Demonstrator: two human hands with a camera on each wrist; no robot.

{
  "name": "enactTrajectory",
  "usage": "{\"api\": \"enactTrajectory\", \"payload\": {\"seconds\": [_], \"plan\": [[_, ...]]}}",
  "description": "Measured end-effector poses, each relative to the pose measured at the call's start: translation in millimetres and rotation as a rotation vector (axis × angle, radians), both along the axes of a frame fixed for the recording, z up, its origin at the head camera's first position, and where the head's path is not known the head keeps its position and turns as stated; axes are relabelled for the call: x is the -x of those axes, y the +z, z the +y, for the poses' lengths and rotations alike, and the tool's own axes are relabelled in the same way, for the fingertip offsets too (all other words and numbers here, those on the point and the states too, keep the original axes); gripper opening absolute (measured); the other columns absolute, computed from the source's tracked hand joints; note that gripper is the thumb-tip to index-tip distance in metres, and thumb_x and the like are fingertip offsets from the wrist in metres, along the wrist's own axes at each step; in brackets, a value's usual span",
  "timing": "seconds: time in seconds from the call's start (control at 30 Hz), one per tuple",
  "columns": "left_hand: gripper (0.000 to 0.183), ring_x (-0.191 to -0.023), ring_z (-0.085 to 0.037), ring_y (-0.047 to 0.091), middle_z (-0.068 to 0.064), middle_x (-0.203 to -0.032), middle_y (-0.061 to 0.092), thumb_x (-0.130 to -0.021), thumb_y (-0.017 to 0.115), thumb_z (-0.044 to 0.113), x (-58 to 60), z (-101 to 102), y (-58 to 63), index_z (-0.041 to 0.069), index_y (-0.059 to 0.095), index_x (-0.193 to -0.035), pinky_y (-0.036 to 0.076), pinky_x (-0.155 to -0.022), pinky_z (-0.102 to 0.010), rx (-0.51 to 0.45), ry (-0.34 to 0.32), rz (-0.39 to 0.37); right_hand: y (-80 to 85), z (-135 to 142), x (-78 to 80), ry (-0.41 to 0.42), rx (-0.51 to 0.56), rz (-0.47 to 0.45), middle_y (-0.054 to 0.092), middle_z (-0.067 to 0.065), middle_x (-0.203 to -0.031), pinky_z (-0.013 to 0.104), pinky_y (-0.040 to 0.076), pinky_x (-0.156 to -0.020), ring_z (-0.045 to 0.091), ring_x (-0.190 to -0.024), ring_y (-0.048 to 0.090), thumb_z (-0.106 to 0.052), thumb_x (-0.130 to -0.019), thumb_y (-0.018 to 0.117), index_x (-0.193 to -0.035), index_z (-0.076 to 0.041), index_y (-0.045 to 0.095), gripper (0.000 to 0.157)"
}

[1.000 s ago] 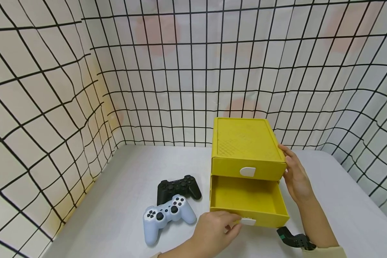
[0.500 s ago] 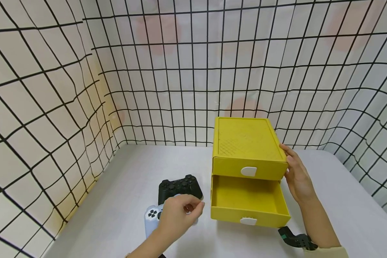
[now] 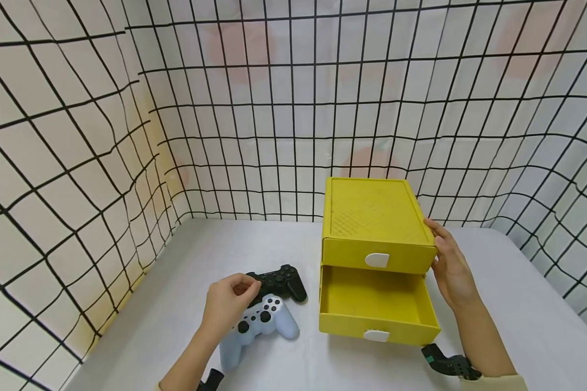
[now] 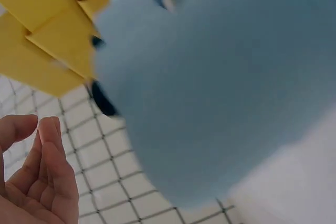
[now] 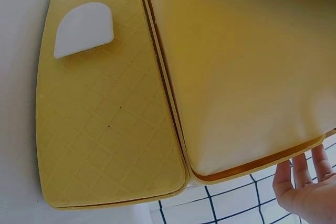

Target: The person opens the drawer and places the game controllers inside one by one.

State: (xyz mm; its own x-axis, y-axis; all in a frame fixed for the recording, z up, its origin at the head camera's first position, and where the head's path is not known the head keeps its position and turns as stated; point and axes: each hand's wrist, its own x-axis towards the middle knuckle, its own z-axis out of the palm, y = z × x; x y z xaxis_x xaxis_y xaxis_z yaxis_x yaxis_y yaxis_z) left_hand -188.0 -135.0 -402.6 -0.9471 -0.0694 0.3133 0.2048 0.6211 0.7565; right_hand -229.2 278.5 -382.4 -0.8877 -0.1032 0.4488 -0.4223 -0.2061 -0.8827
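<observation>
Yellow drawer unit (image 3: 374, 217), four o'clock on surface (image 3: 200, 250), lower drawer (image 3: 344, 327) out; right grip (image 3: 452, 271) touching its three o'clock side, fingers apart. Black controller (image 3: 278, 282), six o'clock; blue controller (image 3: 256, 324) just beside (nearer seven). Left grip (image 3: 227, 304), seven o'clock: tips nearly together, nothing held.

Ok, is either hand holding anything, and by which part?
The left hand holds nothing. The right hand just touches the yellow two-drawer cabinet, fingertips against its right side.

"Which colours do we see?"

"We see a yellow drawer unit (image 3: 372, 212), diamond-patterned, with white tabs (image 3: 377, 260), a pale blue controller (image 3: 260, 324) and a black controller (image 3: 283, 284)."

"And the backdrop (image 3: 301, 122)?"

"Black grid lines (image 3: 314, 64) on white."
</observation>
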Motion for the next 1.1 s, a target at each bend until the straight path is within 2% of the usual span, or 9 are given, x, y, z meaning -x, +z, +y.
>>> {"api": "enactTrajectory", "payload": {"seconds": [0.13,0.3,0.37,0.5,0.7,0.93,1.1], "plan": [[0.010,-0.074,-0.015,0.063,0.004,-0.077,0.067,-0.088,0.072,0.020,14.0,-18.6,-9.2,0.010,0.073,-0.089,0.050,-0.060,-0.029,0.022,0.049,-0.106,0.0,0.0,0.0,-0.003,-0.004,0.000,0.031,0.001,-0.149,0.036,0.026,-0.097,0.011,-0.125,0.039,-0.020,-0.107,0.027,-0.151,-0.012,0.031,0.045],[0.018,-0.085,-0.022,0.065,0.000,-0.086,0.068,-0.088,0.071,0.024,30.6,-35.1,-18.0,0.008,0.072,-0.096,0.051,-0.064,-0.032,0.053,0.083,-0.159,-0.2,0.9,0.1,-0.008,-0.006,0.000,0.032,0.001,-0.149,0.036,0.026,-0.096,0.010,-0.125,0.040,-0.020,-0.107,0.027,-0.151,-0.012,0.031,0.045],[0.023,-0.087,-0.024,0.064,-0.003,-0.089,0.068,-0.088,0.071,0.024,35.5,-39.3,-20.5,0.006,0.071,-0.102,0.051,-0.065,-0.034,0.071,0.078,-0.182,0.0,1.1,0.1,-0.009,-0.006,0.002,0.032,0.001,-0.148,0.037,0.026,-0.096,0.011,-0.125,0.040,-0.020,-0.107,0.027,-0.151,-0.012,0.031,0.045],[0.037,-0.090,-0.029,0.062,-0.009,-0.096,0.068,-0.088,0.071,0.029,42.4,-45.9,-25.5,0.002,0.066,-0.113,0.052,-0.072,-0.042,0.105,0.047,-0.262,0.7,0.9,0.1,-0.007,-0.007,0.001,0.032,0.001,-0.148,0.037,0.026,-0.096,0.010,-0.124,0.040,-0.020,-0.107,0.027,-0.152,-0.012,0.031,0.045],[0.057,-0.095,-0.031,0.062,-0.014,-0.105,0.066,-0.085,0.074,0.037,48.8,-49.3,-34.6,0.002,0.058,-0.126,0.052,-0.078,-0.048,0.046,-0.002,-0.415,1.1,0.1,-0.6,-0.011,-0.017,-0.006,0.031,0.000,-0.148,0.037,0.026,-0.096,0.010,-0.124,0.039,-0.021,-0.107,0.026,-0.151,-0.013,0.031,0.045],[0.068,-0.078,-0.022,0.062,-0.014,-0.103,0.064,-0.083,0.077,0.033,55.6,-49.7,-41.4,0.004,0.049,-0.138,0.054,-0.074,-0.041,-0.054,-0.088,-0.513,1.5,-0.6,-0.8,-0.011,-0.019,-0.009,0.030,0.001,-0.149,0.038,0.025,-0.096,0.010,-0.125,0.038,-0.021,-0.107,0.027,-0.151,-0.014,0.031,0.045],[0.071,-0.079,-0.022,0.059,-0.014,-0.103,0.063,-0.083,0.078,0.027,59.0,-49.2,-45.3,0.007,0.045,-0.143,0.053,-0.071,-0.036,-0.089,-0.123,-0.527,1.2,-0.4,-1.3,-0.014,-0.024,-0.011,0.029,0.001,-0.150,0.037,0.025,-0.096,0.010,-0.126,0.038,-0.021,-0.107,0.027,-0.152,-0.014,0.031,0.045]]}}
